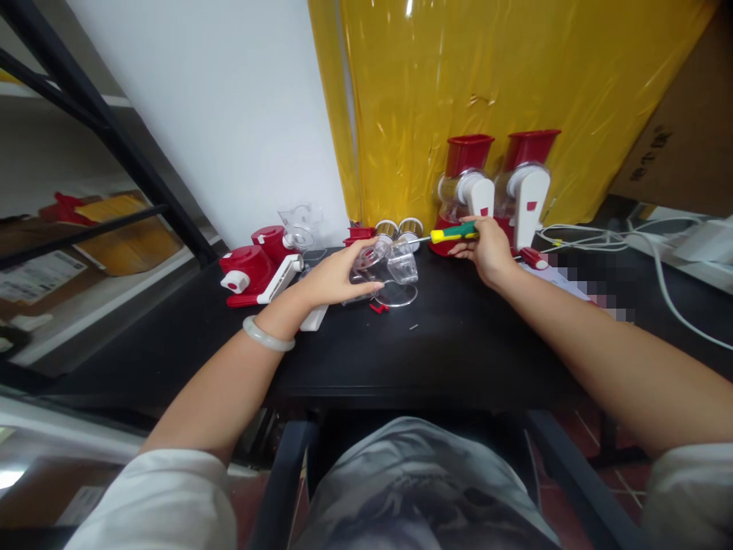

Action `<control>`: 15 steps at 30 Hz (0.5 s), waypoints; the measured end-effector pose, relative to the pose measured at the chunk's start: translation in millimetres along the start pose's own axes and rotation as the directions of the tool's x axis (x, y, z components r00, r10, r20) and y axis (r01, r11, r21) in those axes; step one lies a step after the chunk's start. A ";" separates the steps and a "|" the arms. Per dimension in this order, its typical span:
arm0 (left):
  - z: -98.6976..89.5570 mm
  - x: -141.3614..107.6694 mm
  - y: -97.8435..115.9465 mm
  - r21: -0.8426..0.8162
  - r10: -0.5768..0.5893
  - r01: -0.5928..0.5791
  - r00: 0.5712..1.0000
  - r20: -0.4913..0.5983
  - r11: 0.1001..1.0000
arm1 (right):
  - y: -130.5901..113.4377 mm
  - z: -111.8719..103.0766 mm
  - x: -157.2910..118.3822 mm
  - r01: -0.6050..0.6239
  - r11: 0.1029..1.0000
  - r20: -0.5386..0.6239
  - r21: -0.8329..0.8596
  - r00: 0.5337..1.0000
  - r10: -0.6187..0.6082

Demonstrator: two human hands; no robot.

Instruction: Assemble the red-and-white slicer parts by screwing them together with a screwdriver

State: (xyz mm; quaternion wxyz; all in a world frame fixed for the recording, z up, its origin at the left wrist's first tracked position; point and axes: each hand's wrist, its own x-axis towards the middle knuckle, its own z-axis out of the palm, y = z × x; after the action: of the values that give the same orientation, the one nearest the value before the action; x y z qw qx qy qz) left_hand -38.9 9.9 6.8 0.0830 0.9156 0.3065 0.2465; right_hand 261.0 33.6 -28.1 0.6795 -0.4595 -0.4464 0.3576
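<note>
My left hand [337,276], with a pale bangle on its wrist, is wrapped round a clear plastic housing [402,264] above the black table. In my right hand [491,248] is a screwdriver [452,232] with a green and yellow handle. Its shaft points left and its tip reaches the housing; the exact contact spot is too small to tell. Below the housing lie a clear ring [404,302] and a small red part [379,308]. Two metal drums [410,231] stand just behind.
Two red and white machines [530,183] stand upright at the back right. Red bases [252,273] and a white crank arm [279,279] are at the left. A white cable [658,260] runs along the right. The black table's [435,367] front edge is near my lap.
</note>
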 end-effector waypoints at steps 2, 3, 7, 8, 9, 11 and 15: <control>-0.2 -0.1 0.5 0.001 -0.001 0.001 1.000 0.004 1.000 | -1.6 1.1 -1.4 -0.012 1.000 -0.006 -0.016 1.000 0.011; -0.3 -0.1 0.6 0.004 -0.005 0.005 1.000 0.003 1.000 | -2.0 1.4 -1.9 -0.017 1.000 -0.009 -0.026 1.000 0.017; 0.0 0.1 0.2 0.011 -0.010 0.010 1.000 0.002 1.000 | -1.2 1.3 -2.7 -0.001 0.998 -0.011 -0.064 1.000 0.000; 0.1 0.1 0.0 0.011 -0.008 0.008 1.000 0.002 1.000 | -0.7 1.1 -2.7 0.011 0.997 -0.013 -0.071 1.000 -0.012; 0.2 0.1 -0.2 0.011 -0.006 0.006 1.000 0.003 1.000 | -0.3 0.9 -2.8 0.022 0.997 -0.016 -0.078 1.000 -0.023; 0.3 0.1 -0.4 0.012 -0.008 0.008 1.000 0.002 1.000 | 0.3 0.6 -2.7 0.031 0.995 -0.021 -0.097 0.999 -0.033; 0.2 -0.2 -0.6 0.017 -0.013 0.013 1.000 0.005 1.000 | 2.0 -0.5 0.2 0.003 0.994 -0.006 -0.106 1.000 -0.003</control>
State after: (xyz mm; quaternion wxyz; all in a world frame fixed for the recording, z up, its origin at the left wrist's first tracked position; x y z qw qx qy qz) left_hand -39.3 10.3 6.4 0.0775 0.9149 0.3145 0.2411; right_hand 261.4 34.3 -30.0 0.6561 -0.4953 -0.4632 0.3311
